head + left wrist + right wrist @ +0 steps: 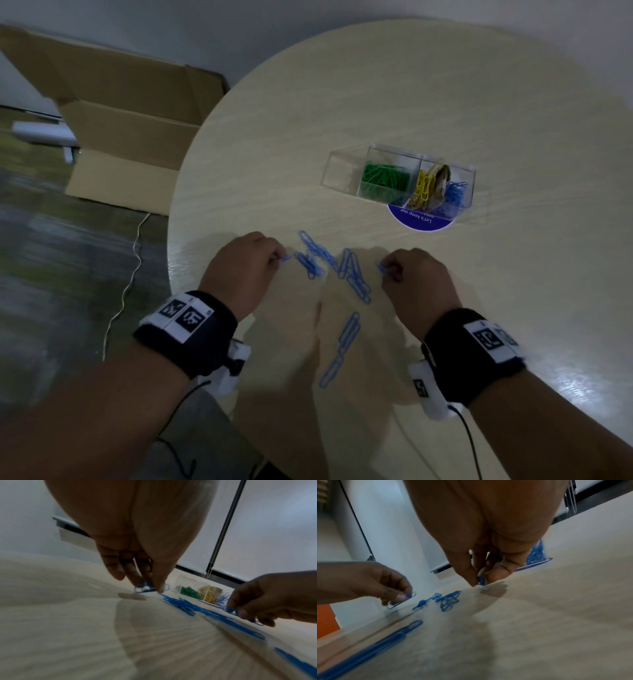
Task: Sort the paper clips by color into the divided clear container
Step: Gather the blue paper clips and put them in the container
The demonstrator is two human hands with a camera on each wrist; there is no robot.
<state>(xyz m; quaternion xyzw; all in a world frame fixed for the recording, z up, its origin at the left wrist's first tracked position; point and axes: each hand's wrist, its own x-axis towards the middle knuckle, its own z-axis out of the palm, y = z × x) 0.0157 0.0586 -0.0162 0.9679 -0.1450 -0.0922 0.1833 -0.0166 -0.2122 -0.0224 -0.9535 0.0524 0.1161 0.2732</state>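
Note:
Several blue paper clips (pixel 335 267) lie scattered on the round table (pixel 411 102) between my hands, and more blue clips (pixel 342 346) lie nearer to me. My left hand (pixel 279 257) pinches a blue clip (pixel 144 587) at the left of the pile. My right hand (pixel 385 269) pinches another blue clip (pixel 481 580) at the right of it. The divided clear container (pixel 346 168) stands further back, with green clips (pixel 383 176), yellow clips (pixel 423 186) and blue clips (pixel 454 195) in separate compartments. Its left compartment looks empty.
A round purple sticker (pixel 423 221) lies under the container's near edge. An open cardboard box (pixel 130 130) stands on the floor to the left of the table, with a thin cable (pixel 130 281) beside it. The table edge runs close by my left wrist.

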